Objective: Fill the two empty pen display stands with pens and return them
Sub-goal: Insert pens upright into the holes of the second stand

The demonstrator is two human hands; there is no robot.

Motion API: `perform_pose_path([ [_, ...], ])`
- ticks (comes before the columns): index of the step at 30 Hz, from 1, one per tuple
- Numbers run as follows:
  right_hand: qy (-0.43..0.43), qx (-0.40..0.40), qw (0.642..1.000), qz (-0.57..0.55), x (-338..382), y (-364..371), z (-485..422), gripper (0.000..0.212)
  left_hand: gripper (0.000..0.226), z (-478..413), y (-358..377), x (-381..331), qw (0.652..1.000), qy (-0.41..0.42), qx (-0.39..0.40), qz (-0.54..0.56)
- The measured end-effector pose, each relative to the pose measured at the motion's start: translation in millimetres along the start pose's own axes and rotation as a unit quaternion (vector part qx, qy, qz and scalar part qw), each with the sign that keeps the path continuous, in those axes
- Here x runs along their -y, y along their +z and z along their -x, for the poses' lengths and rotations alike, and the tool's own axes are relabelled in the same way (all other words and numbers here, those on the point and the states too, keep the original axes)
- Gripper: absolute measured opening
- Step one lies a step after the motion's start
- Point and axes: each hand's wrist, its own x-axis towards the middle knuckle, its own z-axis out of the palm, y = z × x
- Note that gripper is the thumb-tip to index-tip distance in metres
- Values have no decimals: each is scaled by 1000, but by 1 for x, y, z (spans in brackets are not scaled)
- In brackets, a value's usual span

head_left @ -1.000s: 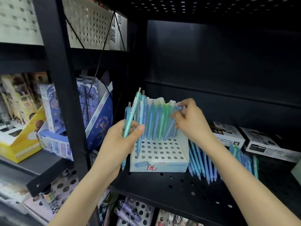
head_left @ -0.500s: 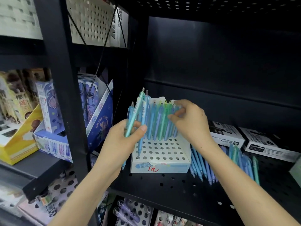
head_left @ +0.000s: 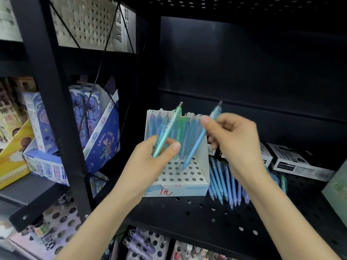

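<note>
The left hand covers the lower left of the pen stand and the tips of the standing pens. Whether it grips more than the teal pen cannot be told. The right hand, pinching a blue pen blurred at its top, and its forearm hide part of the loose pens and black-and-white boxes. A pale green box is cut off at the right edge.
</note>
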Motion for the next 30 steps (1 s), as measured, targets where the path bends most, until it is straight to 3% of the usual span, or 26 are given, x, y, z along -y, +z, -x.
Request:
perform_pose_path([
  [3,-14,-69,996,55,-18,-8,-12,30,46,-1,-3,0,998,-20,-6,51],
  [8,-29,-69,988,132,-45,4,-19,33,31,-3,-6,2,986,-55,2,156],
  [18,-74,-60,976,197,-62,19,-28,32,22,-4,-11,6,992,-47,-8,117],
  [26,-138,-59,934,325,-61,21,-28,34,22,-7,-13,10,994,-50,-16,101],
  [30,-138,-59,940,307,-58,14,-34,24,22,-8,-13,11,994,-48,-14,101],
])
